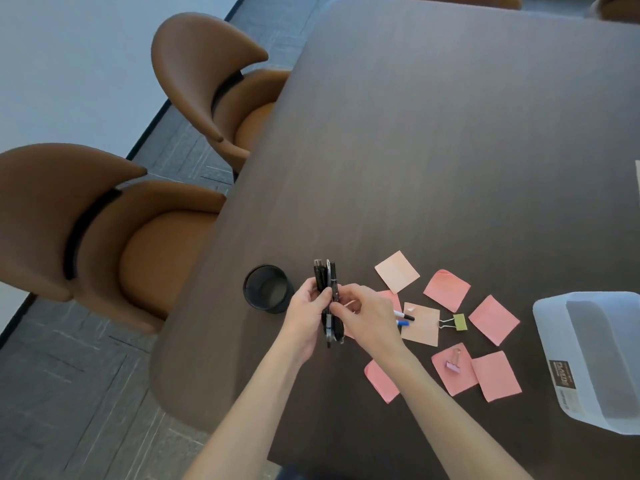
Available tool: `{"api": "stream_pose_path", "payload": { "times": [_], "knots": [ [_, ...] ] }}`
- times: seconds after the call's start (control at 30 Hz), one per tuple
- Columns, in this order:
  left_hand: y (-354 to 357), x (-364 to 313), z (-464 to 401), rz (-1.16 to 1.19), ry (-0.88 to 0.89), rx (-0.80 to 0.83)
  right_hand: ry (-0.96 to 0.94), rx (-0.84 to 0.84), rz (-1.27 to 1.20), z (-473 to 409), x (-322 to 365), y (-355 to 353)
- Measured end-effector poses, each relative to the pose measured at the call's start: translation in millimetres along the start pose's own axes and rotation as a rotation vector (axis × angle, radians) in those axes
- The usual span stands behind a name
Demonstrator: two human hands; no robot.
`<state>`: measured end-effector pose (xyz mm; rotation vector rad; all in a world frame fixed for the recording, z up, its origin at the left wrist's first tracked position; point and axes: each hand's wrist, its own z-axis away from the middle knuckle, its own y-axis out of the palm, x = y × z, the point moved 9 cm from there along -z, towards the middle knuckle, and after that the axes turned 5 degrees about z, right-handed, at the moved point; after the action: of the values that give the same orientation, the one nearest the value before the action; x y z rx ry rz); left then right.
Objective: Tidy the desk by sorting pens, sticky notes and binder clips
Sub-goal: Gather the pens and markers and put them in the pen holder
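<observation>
My left hand (306, 310) and my right hand (363, 315) both grip a bundle of black pens (329, 289), held upright just right of a black mesh pen cup (266, 288). Two more pens, one black-tipped (404, 315) and one blue-tipped (402, 323), stick out from under my right hand. Several pink sticky notes (446, 290) lie scattered on the dark desk (433, 150). A green binder clip (456, 322) lies beside a pale note. A pink binder clip (453, 364) rests on another note.
A white translucent plastic bin (595, 358) stands at the desk's right edge. Two brown chairs (104, 230) stand along the left side of the desk. The pen cup sits close to the desk's left edge.
</observation>
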<state>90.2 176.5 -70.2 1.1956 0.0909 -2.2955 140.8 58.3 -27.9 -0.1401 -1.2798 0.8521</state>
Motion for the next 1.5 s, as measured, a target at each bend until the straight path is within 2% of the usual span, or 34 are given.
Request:
{"api": "stream_pose_path", "payload": {
  "times": [0.13,0.3,0.43,0.6,0.7,0.87,1.1,1.5],
  "knots": [
    [-31.0,-36.1,2.4,-0.039,0.115,-0.077,-0.043,-0.031,0.021,-21.7,35.5,15.3],
    [-73.0,-79.3,2.5,-0.081,0.237,-0.159,-0.165,0.043,0.137,-53.7,91.3,47.8],
    [-95.7,-100.3,-5.8,-0.303,0.312,-0.168,-0.217,0.094,0.251,-76.2,112.3,70.0],
    [-107.3,-99.8,-17.3,-0.510,0.291,-0.160,-0.192,0.125,0.249,-87.4,102.4,88.5],
    [-108.6,-89.3,-23.0,-0.563,0.258,-0.167,-0.150,0.135,0.241,-87.5,84.6,100.8],
    [-110.6,-84.5,-29.1,-0.640,0.299,-0.233,-0.142,0.119,0.254,-87.9,75.6,107.8],
    [-113.7,-81.2,-29.0,-0.667,0.334,-0.250,-0.135,0.121,0.320,-91.7,69.9,110.9],
    [-113.4,-73.8,-23.3,-0.659,0.359,-0.246,-0.119,0.038,0.237,-91.2,65.0,110.5]
  ]
}}
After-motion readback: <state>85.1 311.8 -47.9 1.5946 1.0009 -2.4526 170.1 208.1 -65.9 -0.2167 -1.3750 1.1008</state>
